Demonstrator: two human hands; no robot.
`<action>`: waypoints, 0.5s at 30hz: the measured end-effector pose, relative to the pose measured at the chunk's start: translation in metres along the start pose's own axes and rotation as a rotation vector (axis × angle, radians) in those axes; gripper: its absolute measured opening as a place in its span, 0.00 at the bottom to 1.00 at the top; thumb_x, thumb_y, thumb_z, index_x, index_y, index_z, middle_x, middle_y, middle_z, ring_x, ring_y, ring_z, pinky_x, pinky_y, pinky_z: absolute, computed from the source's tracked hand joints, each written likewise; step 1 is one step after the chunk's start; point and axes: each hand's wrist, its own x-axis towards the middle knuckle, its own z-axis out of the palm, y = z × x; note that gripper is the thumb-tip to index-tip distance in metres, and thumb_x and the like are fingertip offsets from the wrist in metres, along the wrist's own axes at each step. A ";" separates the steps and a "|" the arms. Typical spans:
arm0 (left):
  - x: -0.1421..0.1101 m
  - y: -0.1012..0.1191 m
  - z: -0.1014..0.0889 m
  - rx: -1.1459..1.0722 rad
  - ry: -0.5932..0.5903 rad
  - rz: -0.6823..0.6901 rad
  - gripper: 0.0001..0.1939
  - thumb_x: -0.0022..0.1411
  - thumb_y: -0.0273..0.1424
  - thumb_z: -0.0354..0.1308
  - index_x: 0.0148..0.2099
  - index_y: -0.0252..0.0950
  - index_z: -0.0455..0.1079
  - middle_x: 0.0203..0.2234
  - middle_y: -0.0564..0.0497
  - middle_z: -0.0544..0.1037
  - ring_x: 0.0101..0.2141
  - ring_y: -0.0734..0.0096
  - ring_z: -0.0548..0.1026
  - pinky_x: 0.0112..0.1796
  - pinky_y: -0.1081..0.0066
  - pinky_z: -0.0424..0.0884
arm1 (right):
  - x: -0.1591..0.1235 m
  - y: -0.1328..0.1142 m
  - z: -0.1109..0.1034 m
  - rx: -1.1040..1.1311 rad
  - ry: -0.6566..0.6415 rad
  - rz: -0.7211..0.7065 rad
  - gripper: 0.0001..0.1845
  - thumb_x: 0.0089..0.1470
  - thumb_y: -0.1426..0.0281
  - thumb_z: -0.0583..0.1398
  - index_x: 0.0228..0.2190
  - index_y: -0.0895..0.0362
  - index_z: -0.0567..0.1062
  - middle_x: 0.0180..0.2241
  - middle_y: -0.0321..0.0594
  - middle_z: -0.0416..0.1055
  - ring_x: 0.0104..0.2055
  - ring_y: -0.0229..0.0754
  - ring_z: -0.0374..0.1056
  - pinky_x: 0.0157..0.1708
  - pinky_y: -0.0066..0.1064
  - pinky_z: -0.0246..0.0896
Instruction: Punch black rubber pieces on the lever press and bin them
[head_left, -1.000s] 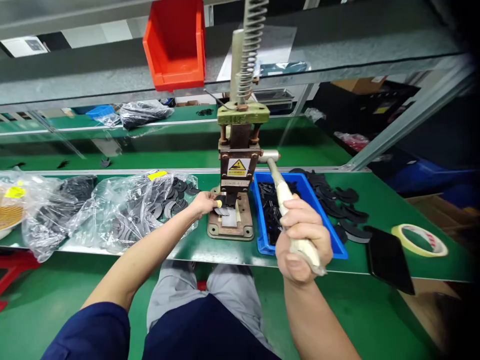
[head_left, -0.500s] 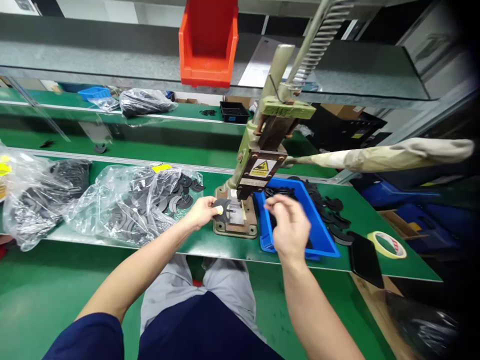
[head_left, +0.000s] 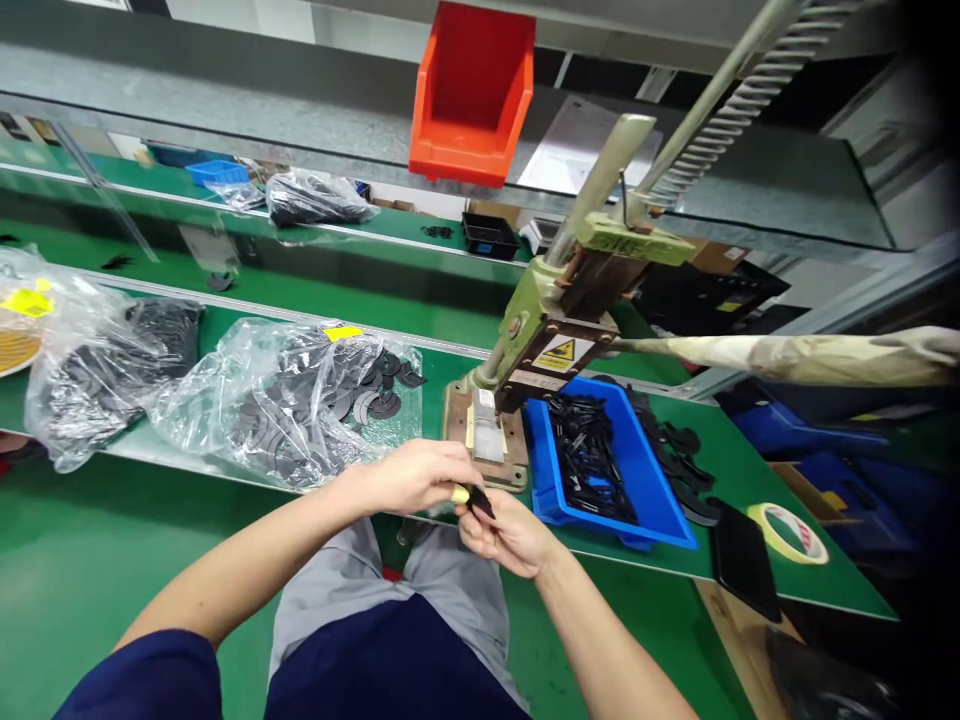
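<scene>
Both hands meet in front of the bench edge, just below the press base. My left hand, a pale yellow cover on its thumb, is closed on a black flat piece. My right hand pinches the same piece from the other side. Fingers hide most of the piece's outline. Behind them stands a green hand press, with a metal plate on its base. Right of the press is a blue bin holding many small black strips.
Clear plastic bags of black curved pieces lie on the left. More curved pieces, a black flat object and a tape roll lie right. The press lever juts rightward. An orange bin sits above.
My left hand has drawn the black curved piece off the press base toward me. My right hand has come from over the blue bin to meet it. The view has shifted.
</scene>
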 end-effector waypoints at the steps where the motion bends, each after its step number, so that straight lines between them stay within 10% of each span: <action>1: -0.001 0.001 -0.001 -0.011 -0.013 0.029 0.11 0.69 0.31 0.54 0.46 0.36 0.76 0.39 0.44 0.78 0.39 0.67 0.76 0.41 0.73 0.70 | -0.001 0.004 0.003 -0.003 0.000 -0.019 0.30 0.46 0.45 0.66 0.32 0.60 0.72 0.18 0.28 0.59 0.16 0.29 0.53 0.17 0.24 0.45; 15: -0.018 0.009 0.012 -0.052 0.270 0.033 0.09 0.68 0.34 0.58 0.43 0.34 0.75 0.36 0.44 0.79 0.38 0.67 0.77 0.41 0.70 0.74 | -0.012 0.008 0.015 -0.257 0.062 -0.253 0.26 0.56 0.46 0.57 0.34 0.57 0.73 0.18 0.32 0.66 0.18 0.34 0.60 0.18 0.26 0.52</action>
